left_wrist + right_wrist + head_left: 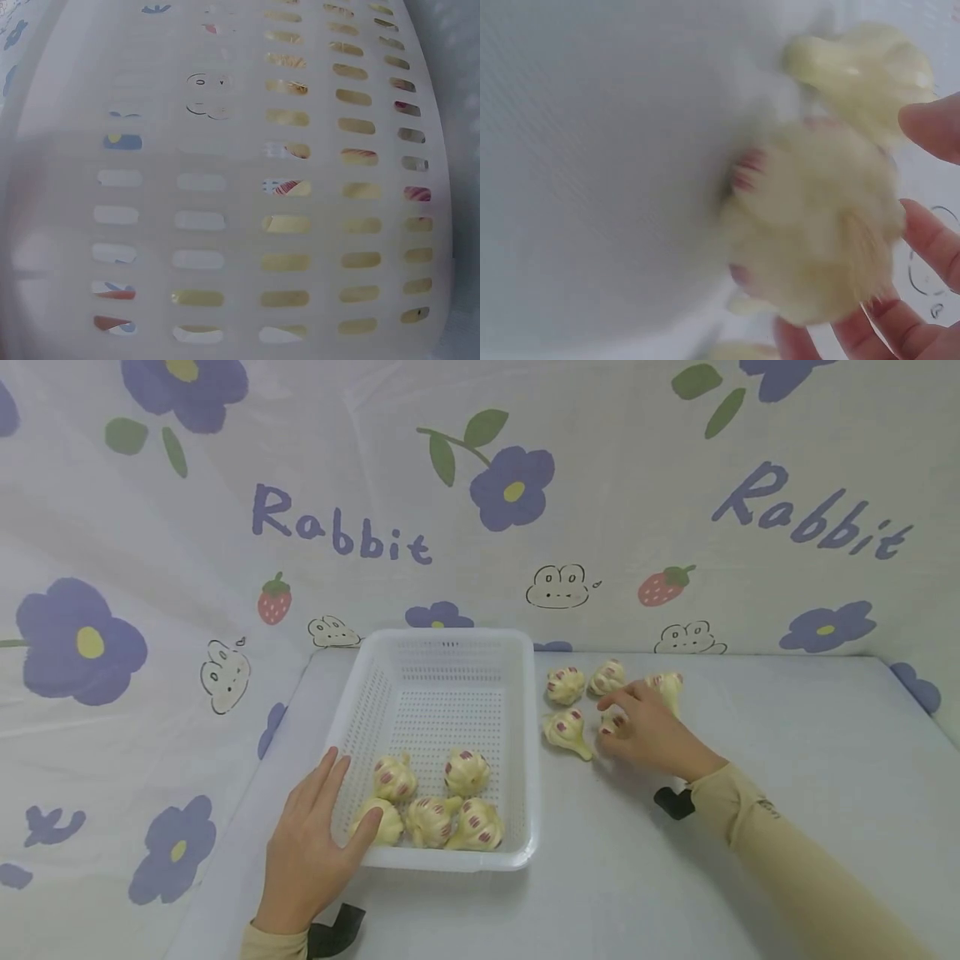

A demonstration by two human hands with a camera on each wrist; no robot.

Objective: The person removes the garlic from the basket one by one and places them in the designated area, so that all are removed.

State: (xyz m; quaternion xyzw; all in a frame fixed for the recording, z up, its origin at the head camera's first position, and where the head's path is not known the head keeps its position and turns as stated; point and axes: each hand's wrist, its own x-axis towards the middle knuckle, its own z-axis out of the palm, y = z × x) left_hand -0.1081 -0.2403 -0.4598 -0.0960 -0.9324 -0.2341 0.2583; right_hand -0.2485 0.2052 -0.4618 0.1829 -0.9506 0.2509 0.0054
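Observation:
A white perforated plastic basket (534,752) stands on the table with several garlic bulbs, one of them a purple-streaked bulb (467,772), at its near end. My left hand (311,839) rests at the basket's near left corner, fingers straight along the rim and thumb reaching over the inside. Its wrist view shows only the slotted basket wall (157,199). My right hand (652,731) is spread around a garlic bulb (817,225) on the table, with thumb and fingers on opposite sides. In the right wrist view the thumb looks apart from that bulb, which is blurred.
More garlic bulbs lie right of the basket: one nearest its wall (564,728), two behind, and another bulb (666,687) beyond my right hand. The white tabletop (810,752) meets a printed cloth backdrop (615,485). A dark strap (675,803) shows at my right wrist.

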